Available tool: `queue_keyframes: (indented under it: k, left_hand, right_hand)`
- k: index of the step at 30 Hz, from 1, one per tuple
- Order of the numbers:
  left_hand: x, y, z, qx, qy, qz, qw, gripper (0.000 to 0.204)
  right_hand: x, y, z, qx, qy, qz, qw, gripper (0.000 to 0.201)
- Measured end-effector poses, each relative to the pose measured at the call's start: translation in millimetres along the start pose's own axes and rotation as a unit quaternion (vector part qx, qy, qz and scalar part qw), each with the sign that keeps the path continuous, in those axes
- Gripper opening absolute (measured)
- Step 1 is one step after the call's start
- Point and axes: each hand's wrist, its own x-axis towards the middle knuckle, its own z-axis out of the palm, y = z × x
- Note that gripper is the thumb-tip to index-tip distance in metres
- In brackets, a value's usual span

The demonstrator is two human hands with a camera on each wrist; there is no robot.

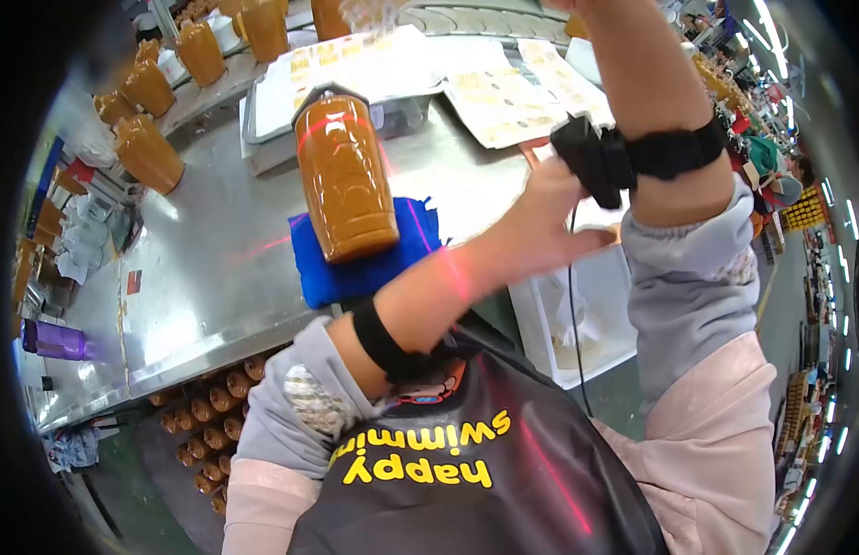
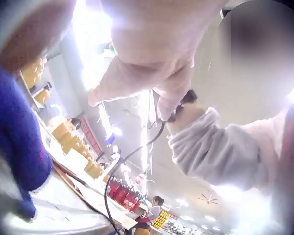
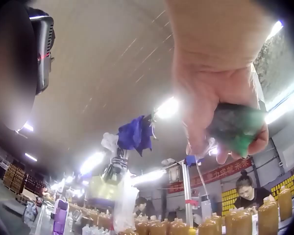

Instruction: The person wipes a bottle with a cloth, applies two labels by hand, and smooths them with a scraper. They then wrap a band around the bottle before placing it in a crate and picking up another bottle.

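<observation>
In the head view my left hand (image 1: 550, 217) is beside the black device (image 1: 591, 159) strapped to my right forearm, its fingers spread; whether it touches the device is unclear. The left wrist view shows this hand (image 2: 149, 63) with extended fingers near the right sleeve (image 2: 215, 152). My right hand (image 3: 215, 98) is raised, its fingers curled round a dark green thing (image 3: 237, 128) in the right wrist view; only a bit of it shows at the head view's top edge. A glossy brown bottle (image 1: 346, 180) lies on a blue cloth (image 1: 314, 273) on the metal table.
Printed sheets (image 1: 503, 97) and a tray (image 1: 263, 153) are at the table's back. Several brown bottles (image 1: 150, 157) stand at the left, with a purple cup (image 1: 59, 340) near the edge. A white bin (image 1: 540, 338) is at my right. A cable (image 1: 573, 305) hangs from the device.
</observation>
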Motion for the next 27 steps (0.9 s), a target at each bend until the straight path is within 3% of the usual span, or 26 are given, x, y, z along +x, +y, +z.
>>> queue_keyframes:
  k: [1,3,5,7,9,11,12,13,14,15,17,19,20,22,24,27]
  left_hand:
    - [-4,5,13,-0.091,-0.016,0.004,0.996,0.043]
    - [-15,9,23,-0.190,-0.155,-0.238,0.940,0.031]
    - [-24,7,36,-0.291,-0.222,-0.234,0.901,0.029]
    - [-37,18,50,-0.356,-0.266,-0.308,0.841,0.031]
    - [-61,-1,85,-0.324,-0.370,-0.271,0.827,0.034]
    - [-69,-13,95,-0.236,-0.388,-0.205,0.867,0.038]
    - [-72,-17,102,-0.195,-0.398,-0.170,0.880,0.040]
    - [-69,-14,99,-0.110,-0.429,-0.190,0.876,0.042]
    - [-64,-9,89,-0.024,-0.457,-0.207,0.865,0.045]
    - [-62,-6,79,0.062,-0.481,-0.220,0.846,0.049]
    - [-63,-10,54,0.048,-0.415,-0.304,0.856,0.065]
    - [-66,-18,37,-0.041,-0.256,-0.325,0.909,0.083]
    - [-63,-20,38,-0.141,-0.163,-0.304,0.928,0.081]
    - [-60,-19,39,-0.329,0.037,-0.251,0.910,0.076]
    - [-59,-15,32,-0.279,-0.022,-0.272,0.921,0.066]
    - [-59,-7,32,-0.249,-0.059,-0.322,0.911,0.046]
  right_hand:
    - [5,10,4,0.010,-0.008,-0.005,1.000,0.025]
    - [15,31,11,0.029,-0.026,-0.013,0.999,0.025]
    - [17,54,21,0.065,-0.057,0.021,0.996,0.026]
    - [55,135,65,0.059,0.025,-0.083,0.995,0.036]
    - [32,131,60,-0.011,0.032,-0.060,0.998,0.030]
    - [19,132,69,-0.029,0.003,-0.042,0.999,0.025]
    - [12,134,77,-0.016,0.030,-0.070,0.997,0.025]
    - [6,136,86,-0.003,0.056,-0.096,0.994,0.025]
    - [-2,129,85,-0.036,0.022,-0.055,0.998,0.025]
    - [-5,136,94,-0.002,0.038,-0.071,0.997,0.025]
    - [-18,139,105,0.094,0.094,-0.087,0.987,0.026]
    - [-29,138,113,0.171,0.148,-0.070,0.971,0.028]
    - [-35,131,113,0.292,0.129,-0.028,0.947,0.028]
    - [-41,123,116,0.494,0.113,0.018,0.862,0.029]
    - [-41,120,124,0.649,0.118,0.024,0.752,0.028]
    - [-37,125,134,0.650,0.184,0.027,0.737,0.026]
